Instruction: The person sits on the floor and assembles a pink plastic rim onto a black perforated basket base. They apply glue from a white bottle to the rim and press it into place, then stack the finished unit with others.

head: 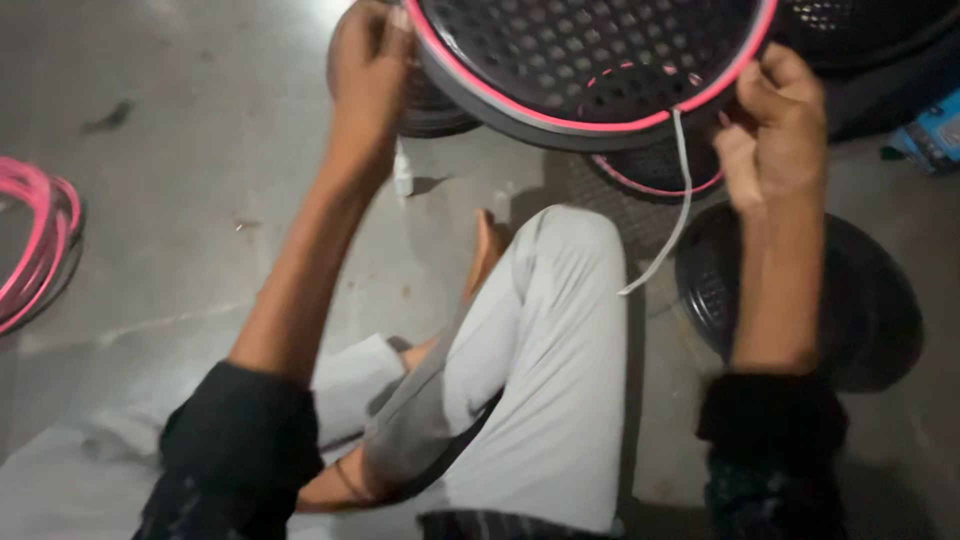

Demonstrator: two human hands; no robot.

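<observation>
I hold up a black perforated plastic basket [590, 60] with a pink strip along its rim, tilted toward me. My left hand [368, 60] grips its left edge. On the right edge, my right hand [770, 125] pinches the rim where the pink strip runs. A white cord [680, 200] hangs down from the rim between my hands, over my bent knee in light grey trousers [545, 350].
More black perforated baskets lie on the concrete floor: one under the held basket [660, 170], another by my right forearm [870, 300]. Coiled pink strip [35, 240] lies at the far left. A blue box [935, 135] sits at the right edge.
</observation>
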